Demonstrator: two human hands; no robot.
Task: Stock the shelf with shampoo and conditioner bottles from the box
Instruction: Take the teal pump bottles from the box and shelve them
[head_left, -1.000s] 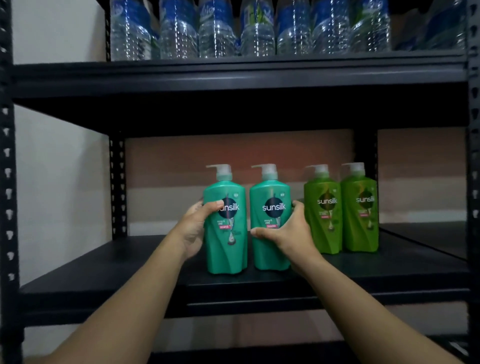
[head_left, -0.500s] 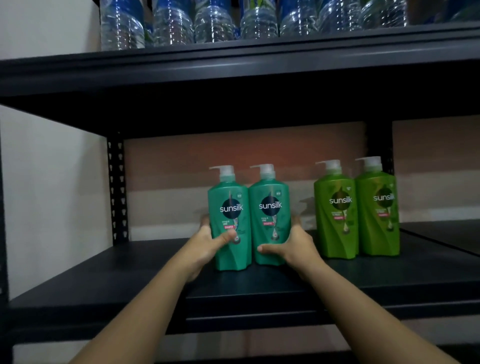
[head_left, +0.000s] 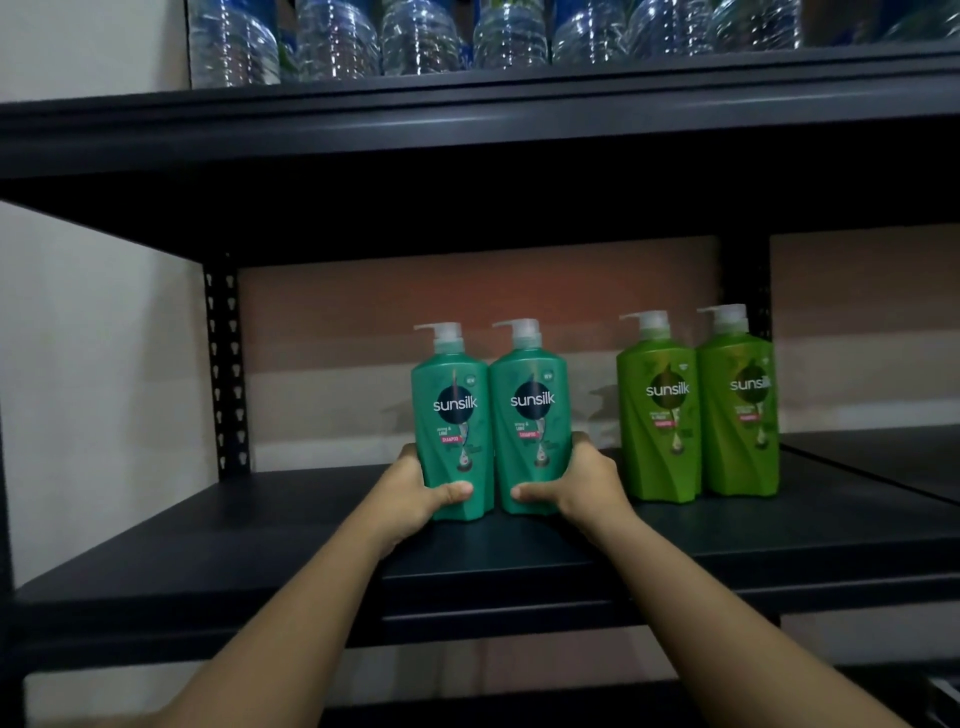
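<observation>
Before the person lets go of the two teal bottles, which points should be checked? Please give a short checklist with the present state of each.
1. Both teal bottles upright: ok; the left teal bottle and the right teal bottle stand straight.
2. Bases flat on the shelf: cannot tell; the thumbs hide part of the bottom edges.
3. Grip: ok; the left hand holds the left bottle low, the right hand holds the right one low.
4. Labels forward: ok; both logos face the camera.
5. Gap to the light green bottles: ok; shelf shows between the groups.
6. Depth alignment with the light green bottles: cannot tell from this angle.
</observation>
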